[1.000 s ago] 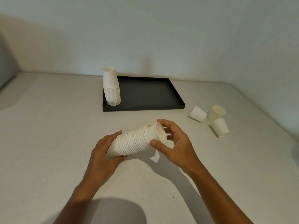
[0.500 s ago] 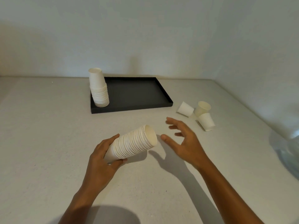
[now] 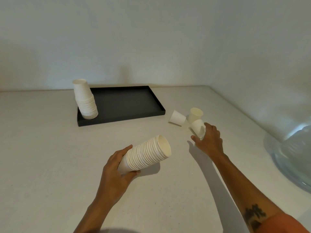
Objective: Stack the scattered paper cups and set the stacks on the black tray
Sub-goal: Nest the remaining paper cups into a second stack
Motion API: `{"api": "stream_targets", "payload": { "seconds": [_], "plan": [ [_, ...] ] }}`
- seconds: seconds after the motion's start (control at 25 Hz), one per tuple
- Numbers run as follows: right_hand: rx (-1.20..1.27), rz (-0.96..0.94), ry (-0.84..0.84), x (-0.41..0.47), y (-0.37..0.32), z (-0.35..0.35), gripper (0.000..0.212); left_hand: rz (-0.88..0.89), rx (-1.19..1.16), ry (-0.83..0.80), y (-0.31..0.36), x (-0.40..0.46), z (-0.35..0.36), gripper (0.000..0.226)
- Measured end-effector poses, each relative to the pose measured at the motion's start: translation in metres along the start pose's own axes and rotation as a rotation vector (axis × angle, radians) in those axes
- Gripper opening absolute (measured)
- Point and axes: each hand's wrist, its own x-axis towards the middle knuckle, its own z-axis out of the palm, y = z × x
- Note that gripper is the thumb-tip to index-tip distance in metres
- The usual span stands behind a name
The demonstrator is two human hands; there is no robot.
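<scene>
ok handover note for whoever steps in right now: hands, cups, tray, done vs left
Left hand grips the nested cup stack, held tilted above the counter, mouth toward the loose cups.
Right hand has its fingers round the nearest loose cup.
Two more loose cups sit right of the black tray.
Done: one stack stands at the tray's left end.
Left: nest three cups, set the held stack on the tray.

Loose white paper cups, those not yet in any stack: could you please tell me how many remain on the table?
3, right of the black tray: one on its side, one upright, one gripped by the right hand at. None seem hidden.
</scene>
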Motion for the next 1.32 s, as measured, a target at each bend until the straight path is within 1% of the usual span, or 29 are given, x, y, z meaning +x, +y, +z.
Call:
{"api": "stream_targets", "payload": {
  "seconds": [0.2,0.36,0.52,0.68,0.76,0.84,0.92,1.04,1.12,1.28,1.32],
  "plan": [
    [0.022,0.017,-0.001,0.021,0.007,0.007,0.087,0.010,0.003,0.088,0.014,0.009,0.044,0.075],
    [0.019,0.005,-0.022,0.039,0.009,0.009,0.089,-0.017,-0.017,0.111,0.017,0.020,0.073,0.072],
    [0.044,0.002,-0.068,0.056,0.012,0.010,0.091,-0.005,-0.030,0.052,0.016,0.027,0.085,0.078],
    [0.122,0.002,-0.114,0.061,0.013,0.012,0.087,-0.002,-0.033,0.068,0.016,0.031,0.088,0.080],
    [0.254,0.022,-0.112,0.057,0.011,0.009,0.084,0.000,-0.034,0.075,0.014,0.032,0.088,0.079],
    [0.525,0.058,-0.115,0.047,0.005,0.000,0.081,-0.005,-0.035,0.082,0.013,0.032,0.086,0.078],
    [0.804,0.072,-0.151,0.031,-0.004,-0.014,0.078,-0.010,-0.032,0.091,0.012,0.034,0.083,0.078],
    [1.103,-0.010,-0.227,0.003,-0.020,-0.036,0.079,-0.014,-0.028,0.099,0.008,0.038,0.078,0.078],
    [1.177,-0.090,-0.270,-0.013,-0.033,-0.046,0.078,-0.006,-0.045,0.097,0.005,0.039,0.077,0.078],
    [1.161,-0.188,-0.329,-0.039,-0.054,-0.052,0.079,-0.031,-0.043,0.195,0.007,0.043,0.083,0.072],
    [1.141,-0.208,-0.340,-0.043,-0.058,-0.051,0.079,-0.026,-0.045,0.184,0.006,0.043,0.081,0.072]
  ]
}}
